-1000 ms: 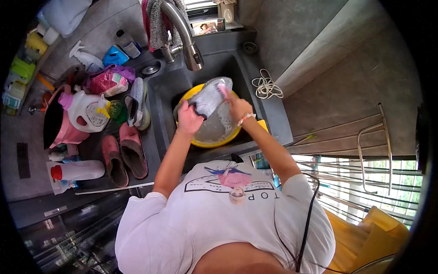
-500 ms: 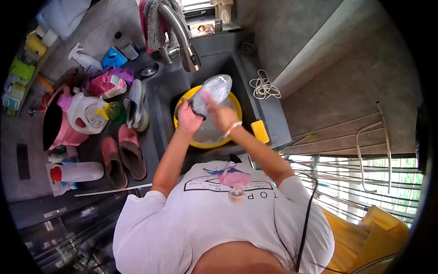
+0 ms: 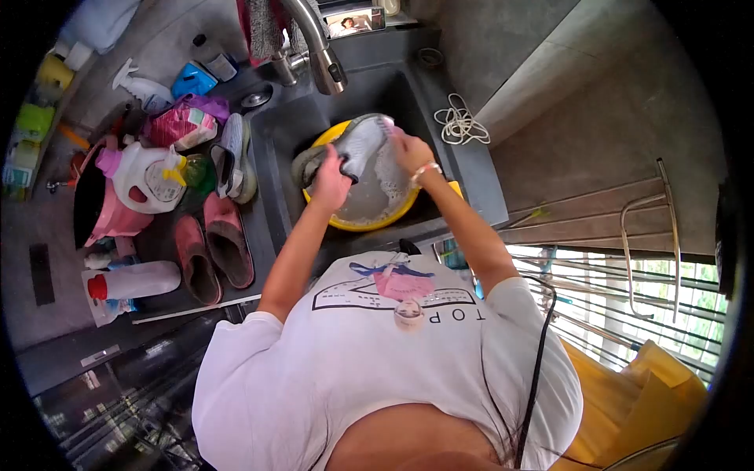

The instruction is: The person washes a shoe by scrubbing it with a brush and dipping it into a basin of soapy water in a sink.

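Note:
My left hand [image 3: 334,179] grips a wet grey-and-white shoe [image 3: 363,149] by its dark-edged opening, with the toe pointing away from me. Closed fingers of my right hand [image 3: 412,153] are at the toe, around what looks like a small pale brush [image 3: 387,125]; most of it is hidden. Below both hands, a yellow basin [image 3: 363,227] of cloudy, sudsy water sits in the dark grey sink [image 3: 271,149]. Another grey item [image 3: 304,165] lies at the basin's left side, partly behind my left hand, its kind unclear.
A faucet [image 3: 326,67] hangs over the sink's far side. On the left counter are a pair of pink boots [image 3: 228,235], upright light shoes [image 3: 234,157], a detergent jug [image 3: 145,180] and a white bottle [image 3: 137,279]. A white cord [image 3: 462,122] lies right.
The shoe has turned from showing its sole to showing its upper. My right hand has moved from over the shoe to the right of its toe. The view has shifted slightly.

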`<action>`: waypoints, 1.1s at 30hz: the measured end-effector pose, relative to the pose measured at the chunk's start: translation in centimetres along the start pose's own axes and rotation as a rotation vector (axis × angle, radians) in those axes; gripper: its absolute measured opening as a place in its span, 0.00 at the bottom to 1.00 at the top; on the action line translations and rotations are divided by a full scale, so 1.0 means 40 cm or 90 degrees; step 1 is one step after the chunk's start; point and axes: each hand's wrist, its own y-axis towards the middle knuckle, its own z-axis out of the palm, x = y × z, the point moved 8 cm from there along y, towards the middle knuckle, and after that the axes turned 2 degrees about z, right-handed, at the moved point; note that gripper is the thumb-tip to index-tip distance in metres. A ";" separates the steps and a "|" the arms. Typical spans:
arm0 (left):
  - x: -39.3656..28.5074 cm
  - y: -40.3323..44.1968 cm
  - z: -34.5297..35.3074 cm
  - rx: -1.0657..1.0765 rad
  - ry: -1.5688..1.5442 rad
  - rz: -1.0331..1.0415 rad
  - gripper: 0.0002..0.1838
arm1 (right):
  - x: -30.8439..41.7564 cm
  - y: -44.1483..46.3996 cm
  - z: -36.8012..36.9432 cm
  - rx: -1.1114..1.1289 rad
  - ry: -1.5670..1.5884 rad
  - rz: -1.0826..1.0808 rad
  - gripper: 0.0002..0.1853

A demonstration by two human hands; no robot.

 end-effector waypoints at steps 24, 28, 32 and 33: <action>0.017 -0.028 -0.046 -0.136 0.126 0.092 0.23 | 0.061 -0.149 0.092 -0.113 0.572 0.348 0.12; 0.050 -0.016 -0.020 -0.078 -0.278 -0.054 0.29 | 0.106 -0.128 0.029 -0.153 0.426 0.170 0.14; 0.039 0.004 -0.091 -0.192 -0.302 0.120 0.33 | 0.085 -0.125 0.063 -0.084 0.384 0.112 0.13; 0.012 -0.008 -0.103 -0.257 -0.230 0.169 0.35 | 0.088 -0.133 0.071 -0.047 0.393 0.114 0.14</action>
